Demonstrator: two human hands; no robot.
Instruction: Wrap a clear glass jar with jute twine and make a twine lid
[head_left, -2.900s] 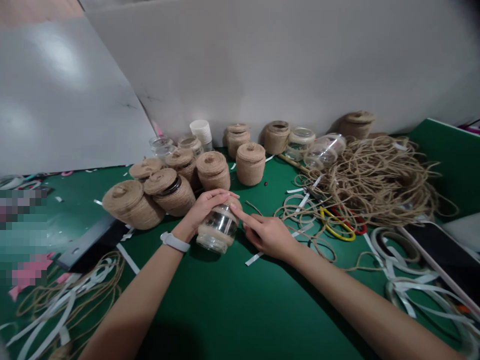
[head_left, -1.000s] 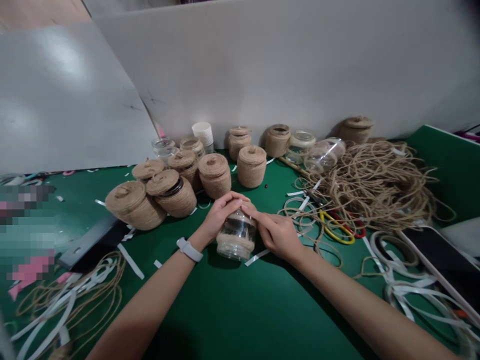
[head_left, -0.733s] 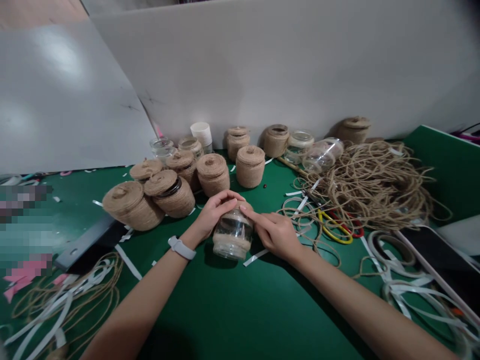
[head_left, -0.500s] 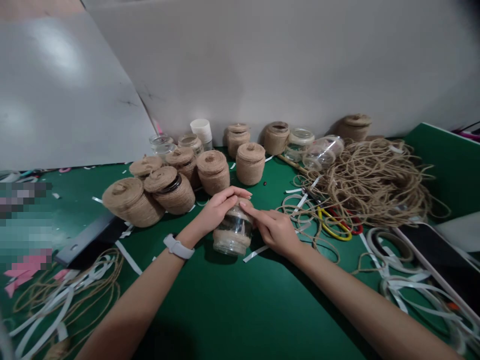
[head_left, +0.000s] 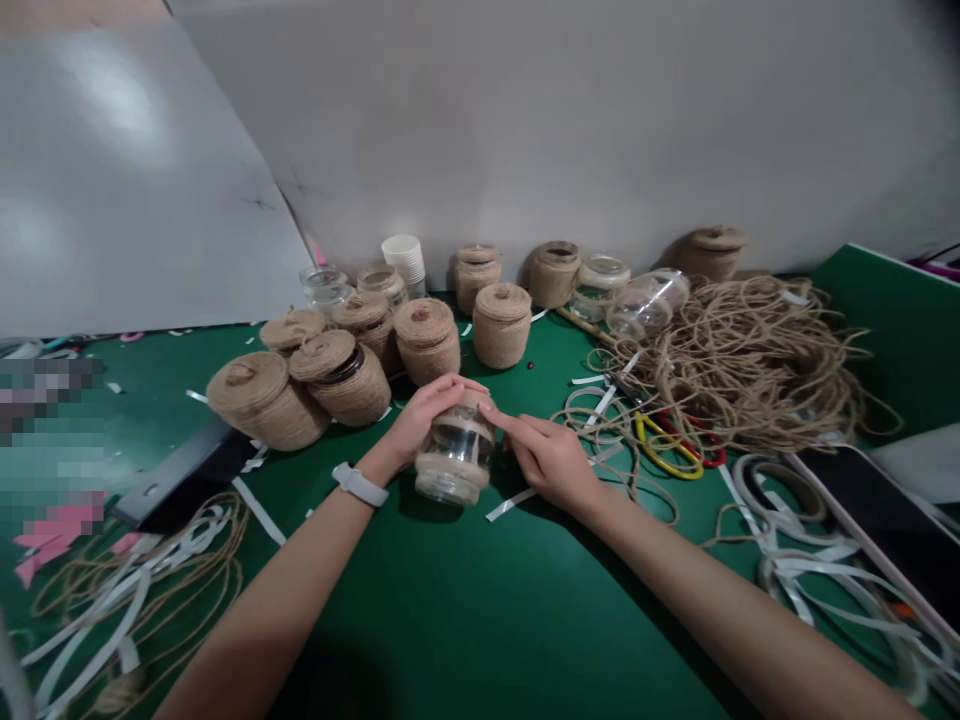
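A clear glass jar (head_left: pixel 459 450) is tilted above the green table, its mouth toward me. Pale bands run round it near the mouth and near its far end. My left hand (head_left: pixel 429 412) wraps the jar's left side and far end. With its index finger stretched to the far end of the jar, my right hand (head_left: pixel 551 462) has the other fingers curled in; whether they pinch anything is hidden. Just under that hand lies a strip of white tape (head_left: pixel 512 504).
Several twine-wrapped jars (head_left: pixel 501 328) stand behind, beside bare glass jars (head_left: pixel 600 285) and stacked white cups (head_left: pixel 403 258). At right are a heap of twine (head_left: pixel 750 370), yellow-handled scissors (head_left: pixel 667 450), a tape roll (head_left: pixel 780 497) and a phone (head_left: pixel 885 530). Tape backing strips (head_left: pixel 135 610) lie left.
The jar has shifted slightly left and tipped a little, moving with my left hand. My right hand has barely moved, and its palm now sits farther from the glass.
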